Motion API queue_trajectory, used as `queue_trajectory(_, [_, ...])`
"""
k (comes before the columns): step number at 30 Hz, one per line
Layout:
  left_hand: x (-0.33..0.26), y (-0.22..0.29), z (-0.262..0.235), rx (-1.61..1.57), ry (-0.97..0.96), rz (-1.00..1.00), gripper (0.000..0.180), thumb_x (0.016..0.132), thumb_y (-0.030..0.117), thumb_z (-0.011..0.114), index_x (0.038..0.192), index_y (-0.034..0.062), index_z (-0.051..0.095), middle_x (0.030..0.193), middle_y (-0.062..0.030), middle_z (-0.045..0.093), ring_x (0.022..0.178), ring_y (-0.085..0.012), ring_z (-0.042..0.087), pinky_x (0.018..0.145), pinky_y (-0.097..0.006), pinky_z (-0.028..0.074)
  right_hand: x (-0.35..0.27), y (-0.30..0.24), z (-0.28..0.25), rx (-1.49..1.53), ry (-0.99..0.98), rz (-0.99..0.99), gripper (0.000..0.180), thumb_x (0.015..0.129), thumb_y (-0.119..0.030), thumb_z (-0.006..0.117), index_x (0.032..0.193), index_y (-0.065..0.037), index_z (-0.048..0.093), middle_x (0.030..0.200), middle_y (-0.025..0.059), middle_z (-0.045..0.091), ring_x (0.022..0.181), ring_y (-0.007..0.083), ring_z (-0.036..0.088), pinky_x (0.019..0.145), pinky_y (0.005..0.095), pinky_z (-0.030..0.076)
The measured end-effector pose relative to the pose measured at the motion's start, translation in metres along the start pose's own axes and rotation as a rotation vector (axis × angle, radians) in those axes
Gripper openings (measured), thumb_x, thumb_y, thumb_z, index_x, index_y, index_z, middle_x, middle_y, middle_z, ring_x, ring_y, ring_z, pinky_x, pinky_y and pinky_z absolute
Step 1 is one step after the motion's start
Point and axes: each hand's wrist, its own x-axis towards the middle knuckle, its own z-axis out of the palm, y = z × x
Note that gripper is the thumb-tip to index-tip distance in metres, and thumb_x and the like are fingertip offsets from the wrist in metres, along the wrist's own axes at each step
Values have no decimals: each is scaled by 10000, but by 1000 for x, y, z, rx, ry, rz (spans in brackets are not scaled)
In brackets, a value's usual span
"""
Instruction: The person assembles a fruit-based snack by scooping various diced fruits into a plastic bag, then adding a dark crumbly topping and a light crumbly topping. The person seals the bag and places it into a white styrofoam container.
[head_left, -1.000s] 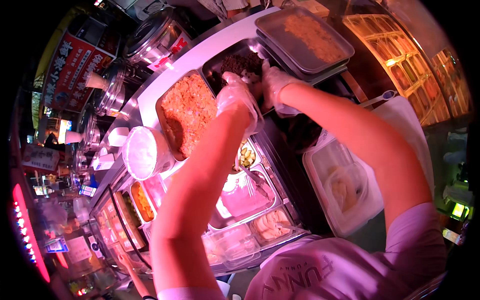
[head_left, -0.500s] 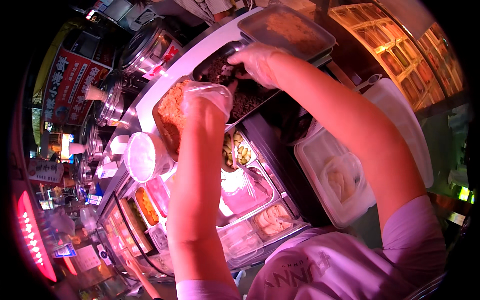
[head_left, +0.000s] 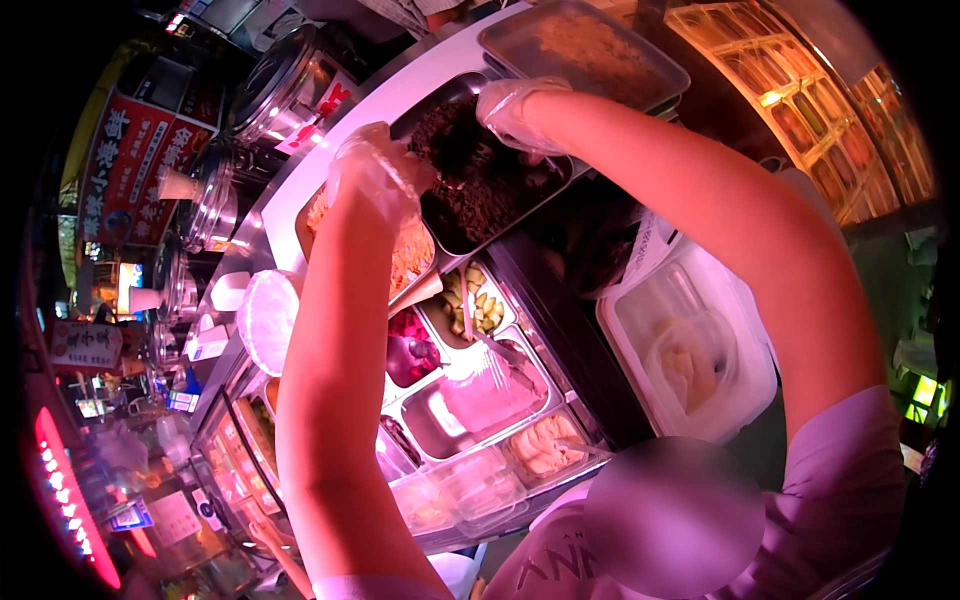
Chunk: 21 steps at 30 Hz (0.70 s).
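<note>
Both my hands wear thin clear plastic gloves and reach out over a food counter. My left hand [head_left: 375, 175] hovers with curled fingers at the near-left edge of a steel tray of dark chopped food [head_left: 490, 190], above a tray of orange shredded food [head_left: 410, 255]. My right hand [head_left: 515, 110] presses down into the dark food at the tray's far side, fingers bent. Whether either hand grips any food I cannot tell.
A lidded tray of brown food [head_left: 590, 50] lies beyond. Nearer me are small steel pans with yellow-green chunks [head_left: 470, 305], purple pieces [head_left: 410, 350] and pale slices [head_left: 545, 450]. A white plastic tub [head_left: 690, 350] stands at right. Large steel pots [head_left: 290, 80] stand at left.
Both hands have shifted from the orange food tray's side toward the dark food tray; the right hand now rests in the dark food.
</note>
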Motion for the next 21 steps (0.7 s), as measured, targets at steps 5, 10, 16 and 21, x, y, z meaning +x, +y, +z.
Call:
queue_trajectory(5, [83,-19,31,567,-302,112,190,860,135,653,1038,67,655,1049,-152,695,1096,-386,641,870,-444,554,43,-5,18,-352,123,-295,308,922,-199,512,1049,-14,723,997,137,731,865,271,708,747,356,544])
queue_trajectory(10, [75,19,24,256,-106,272,240,744,44,725,983,35,710,938,-232,691,923,-389,693,731,-447,561,62,-17,11,-232,-83,-140,348,940,-233,529,1176,-40,697,1201,126,710,1088,282,674,885,374,521])
queue_trajectory(16, [97,5,39,93,-16,346,496,596,-102,762,1060,68,722,1116,-162,703,1069,-358,674,856,-368,564,110,6,20,-139,155,-137,219,848,-141,591,956,-45,756,940,117,744,804,280,706,684,401,553])
queue_trajectory(21, [92,-34,47,-62,107,534,516,611,-48,771,1111,74,733,1235,-130,675,1150,-321,641,976,-343,530,83,-13,6,-146,-31,-206,320,891,-230,608,1133,-68,741,1110,136,734,993,236,695,892,349,508])
